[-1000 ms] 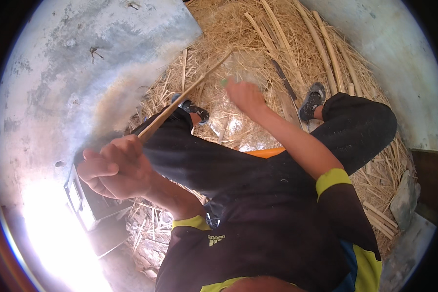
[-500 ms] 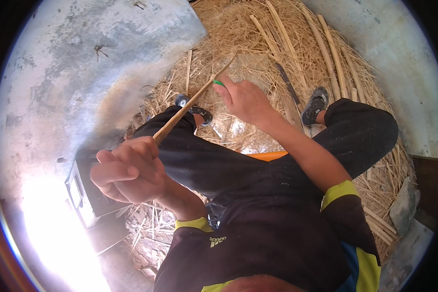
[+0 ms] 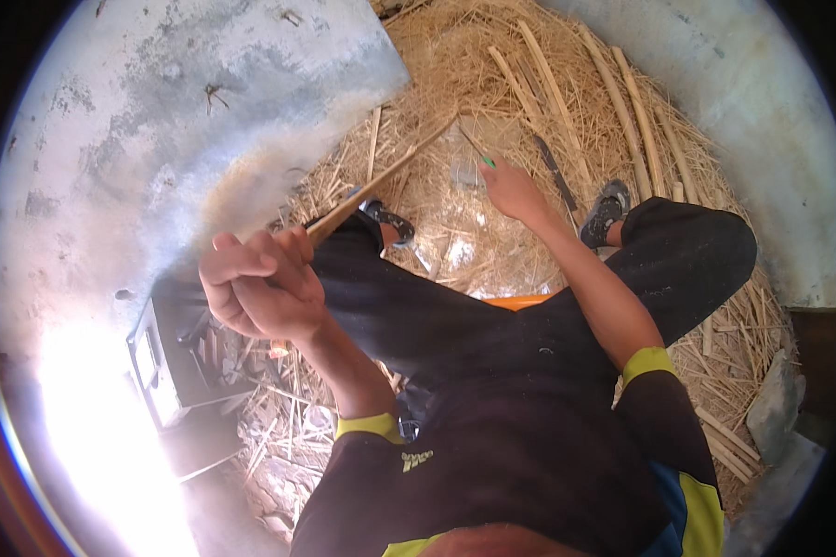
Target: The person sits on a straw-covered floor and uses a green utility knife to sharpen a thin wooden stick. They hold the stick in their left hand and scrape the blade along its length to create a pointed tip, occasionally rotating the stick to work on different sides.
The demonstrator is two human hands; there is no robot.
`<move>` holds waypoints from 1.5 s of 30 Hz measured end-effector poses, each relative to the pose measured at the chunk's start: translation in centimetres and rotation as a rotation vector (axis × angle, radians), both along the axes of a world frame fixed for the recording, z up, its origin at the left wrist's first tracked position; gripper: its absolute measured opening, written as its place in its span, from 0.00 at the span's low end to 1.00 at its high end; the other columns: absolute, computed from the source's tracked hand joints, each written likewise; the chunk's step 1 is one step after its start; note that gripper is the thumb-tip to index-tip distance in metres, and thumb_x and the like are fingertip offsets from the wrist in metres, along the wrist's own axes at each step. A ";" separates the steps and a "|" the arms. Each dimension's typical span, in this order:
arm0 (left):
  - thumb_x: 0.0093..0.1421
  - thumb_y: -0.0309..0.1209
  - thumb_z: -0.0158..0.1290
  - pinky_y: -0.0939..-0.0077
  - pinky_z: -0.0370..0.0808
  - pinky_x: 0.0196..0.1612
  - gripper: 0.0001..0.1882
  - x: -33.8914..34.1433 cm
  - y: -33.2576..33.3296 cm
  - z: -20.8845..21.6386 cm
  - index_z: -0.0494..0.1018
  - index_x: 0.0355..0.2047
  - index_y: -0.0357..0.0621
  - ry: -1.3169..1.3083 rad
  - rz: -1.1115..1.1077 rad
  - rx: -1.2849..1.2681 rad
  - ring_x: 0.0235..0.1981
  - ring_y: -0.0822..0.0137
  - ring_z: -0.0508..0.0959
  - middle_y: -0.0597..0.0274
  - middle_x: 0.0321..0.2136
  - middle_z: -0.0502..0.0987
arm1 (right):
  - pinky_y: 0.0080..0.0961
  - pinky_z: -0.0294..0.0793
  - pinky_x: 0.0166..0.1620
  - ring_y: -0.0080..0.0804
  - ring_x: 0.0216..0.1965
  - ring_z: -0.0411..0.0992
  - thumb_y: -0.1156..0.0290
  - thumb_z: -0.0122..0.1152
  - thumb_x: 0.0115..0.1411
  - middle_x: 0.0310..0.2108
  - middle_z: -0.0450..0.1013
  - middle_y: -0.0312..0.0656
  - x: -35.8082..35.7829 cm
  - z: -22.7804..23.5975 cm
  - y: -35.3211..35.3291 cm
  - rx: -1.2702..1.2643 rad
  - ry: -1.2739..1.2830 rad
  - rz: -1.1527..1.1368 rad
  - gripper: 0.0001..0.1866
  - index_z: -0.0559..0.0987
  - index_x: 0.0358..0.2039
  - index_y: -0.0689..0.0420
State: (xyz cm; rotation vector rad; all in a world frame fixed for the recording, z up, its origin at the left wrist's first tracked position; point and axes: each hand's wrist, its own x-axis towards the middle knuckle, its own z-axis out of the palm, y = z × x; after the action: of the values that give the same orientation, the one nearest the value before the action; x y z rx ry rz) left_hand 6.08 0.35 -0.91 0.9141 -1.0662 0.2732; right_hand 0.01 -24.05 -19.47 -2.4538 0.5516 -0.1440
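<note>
My left hand [image 3: 265,283] is closed round the near end of a long, pale bamboo strip [image 3: 381,181], which slants up and to the right from my fist. Farther out, my right hand [image 3: 520,192] is closed on a small knife with a green handle [image 3: 489,161]. The knife's thin blade points up and left, its tip close to the strip's far end; whether they touch I cannot tell. My right fingers are partly hidden by the back of the hand.
Straw-like shavings [image 3: 437,65] cover the floor around my feet. A dark long blade [image 3: 555,172] lies by my right shoe. Long bamboo strips [image 3: 627,121] lie at the far right. A pale wall [image 3: 297,84] and a dark box [image 3: 200,371] stand left, a stone [image 3: 773,399] right.
My right hand with the knife has moved away from me and to the right, off the strip's middle part toward its far end. My left hand has risen slightly with the strip.
</note>
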 end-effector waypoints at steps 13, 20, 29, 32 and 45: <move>0.67 0.18 0.32 0.80 0.43 0.10 0.17 -0.2 -0.6 0.2 0.63 0.20 0.41 -0.197 -0.284 0.092 0.06 0.81 0.46 0.71 0.06 0.54 | 0.48 0.71 0.23 0.56 0.19 0.72 0.64 0.51 0.65 0.14 0.70 0.53 -5.8 15.1 11.0 0.038 -0.306 0.247 0.11 0.68 0.36 0.60; 0.58 0.11 0.38 0.80 0.45 0.11 0.12 -0.2 -0.9 0.0 0.66 0.20 0.32 -0.146 -0.370 0.020 0.08 0.79 0.48 0.68 0.08 0.57 | 0.44 0.73 0.22 0.51 0.18 0.73 0.65 0.53 0.64 0.13 0.70 0.50 -6.5 15.8 11.4 -0.077 -0.321 0.251 0.10 0.69 0.35 0.59; 0.47 0.05 0.39 0.80 0.44 0.11 0.12 -0.6 -1.7 -0.4 0.66 0.20 0.33 -0.128 -0.394 -0.041 0.07 0.80 0.49 0.70 0.08 0.56 | 0.47 0.73 0.23 0.53 0.19 0.73 0.67 0.53 0.63 0.13 0.70 0.51 -6.6 14.9 11.2 0.019 -0.401 0.245 0.10 0.68 0.36 0.60; 0.48 0.06 0.40 0.80 0.44 0.10 0.11 0.0 -1.3 0.2 0.65 0.20 0.33 -0.152 -0.398 0.005 0.07 0.80 0.51 0.69 0.08 0.57 | 0.49 0.71 0.24 0.55 0.19 0.72 0.66 0.52 0.64 0.13 0.69 0.52 -5.5 13.4 10.1 -0.005 -0.227 0.166 0.10 0.68 0.38 0.60; 0.61 0.15 0.42 0.80 0.44 0.09 0.09 -0.5 -1.9 0.1 0.65 0.22 0.36 -0.152 -0.361 -0.041 0.06 0.79 0.50 0.68 0.07 0.57 | 0.49 0.73 0.24 0.59 0.21 0.73 0.61 0.50 0.65 0.15 0.70 0.55 -5.4 12.8 10.5 0.071 -0.330 0.155 0.13 0.70 0.37 0.59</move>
State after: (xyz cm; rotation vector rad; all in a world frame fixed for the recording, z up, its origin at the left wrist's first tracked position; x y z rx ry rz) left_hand 5.54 -1.53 -0.83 0.6563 -1.3389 0.0633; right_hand -5.34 -13.50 -6.71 -2.3266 0.2181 -0.4478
